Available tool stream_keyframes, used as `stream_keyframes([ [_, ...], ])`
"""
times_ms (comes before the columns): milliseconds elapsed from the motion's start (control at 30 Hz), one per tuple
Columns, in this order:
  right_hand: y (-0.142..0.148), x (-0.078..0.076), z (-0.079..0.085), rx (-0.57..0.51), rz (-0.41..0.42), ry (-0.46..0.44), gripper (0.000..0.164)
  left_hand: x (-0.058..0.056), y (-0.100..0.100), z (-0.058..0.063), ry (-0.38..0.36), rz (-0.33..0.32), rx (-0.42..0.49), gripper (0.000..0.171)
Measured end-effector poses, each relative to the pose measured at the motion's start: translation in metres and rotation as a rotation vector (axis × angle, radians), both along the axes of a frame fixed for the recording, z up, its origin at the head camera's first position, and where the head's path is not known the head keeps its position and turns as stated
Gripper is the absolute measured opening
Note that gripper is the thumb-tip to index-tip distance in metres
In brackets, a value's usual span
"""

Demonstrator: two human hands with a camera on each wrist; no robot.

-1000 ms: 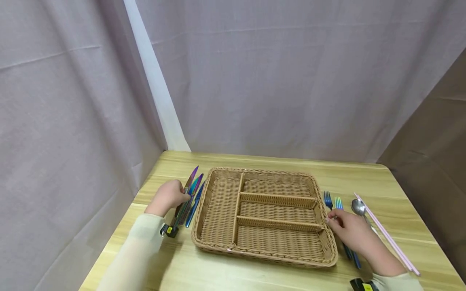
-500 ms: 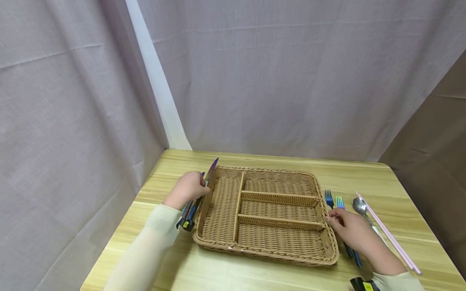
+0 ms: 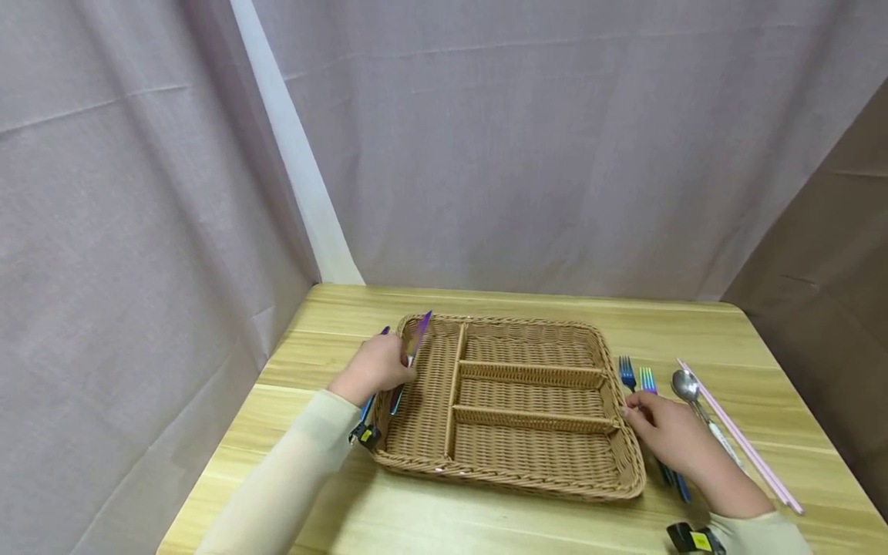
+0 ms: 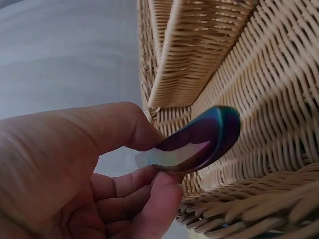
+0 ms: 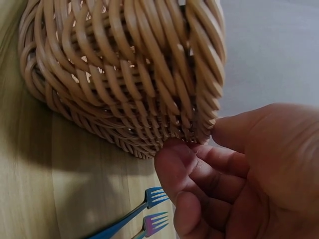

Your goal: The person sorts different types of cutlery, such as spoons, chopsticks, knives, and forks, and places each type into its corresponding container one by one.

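Shifted inward from outside the wicker basket (image 3: 516,480) to above its long compartment (image 3: 432,401), directly beneath the grip, with knife (image 4: 212,134) pinched in left hand (image 3: 376,368), so seemingly mid-transfer, with floor contact hard to tell, and with right hand (image 3: 671,433) pinching the opposite rim (image 3: 634,451).

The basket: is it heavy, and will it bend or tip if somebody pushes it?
The basket is probably light for its size, as gaps show in its weave. It should keep its shape fairly well, since inner dividers brace it, though it may flex slightly. Being wide and low, it would more likely slide than tip.
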State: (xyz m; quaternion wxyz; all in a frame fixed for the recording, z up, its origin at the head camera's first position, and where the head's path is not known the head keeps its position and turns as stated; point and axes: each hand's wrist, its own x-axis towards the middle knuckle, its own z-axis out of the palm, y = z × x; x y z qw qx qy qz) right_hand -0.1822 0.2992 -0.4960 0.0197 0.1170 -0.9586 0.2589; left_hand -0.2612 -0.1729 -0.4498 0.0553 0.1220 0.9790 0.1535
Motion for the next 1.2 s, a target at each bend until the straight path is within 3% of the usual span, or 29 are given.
stream_keyframes([
  [467,-0.001,-0.001,0.001,-0.011,0.0,-0.031,0.026,0.006,0.009,0.003,-0.078,0.05,-0.076,0.051],
  [600,-0.001,0.0,0.001,-0.006,-0.005,-0.033,0.025,0.007,0.015,0.008,-0.101,0.034,-0.078,0.047],
  [800,-0.002,0.0,0.001,0.008,-0.002,-0.033,0.026,0.002,0.027,0.002,-0.142,0.007,-0.123,0.042],
  [1200,0.0,-0.003,0.002,0.015,0.007,-0.048,0.028,-0.011,0.043,-0.008,-0.235,0.035,-0.143,0.042],
])
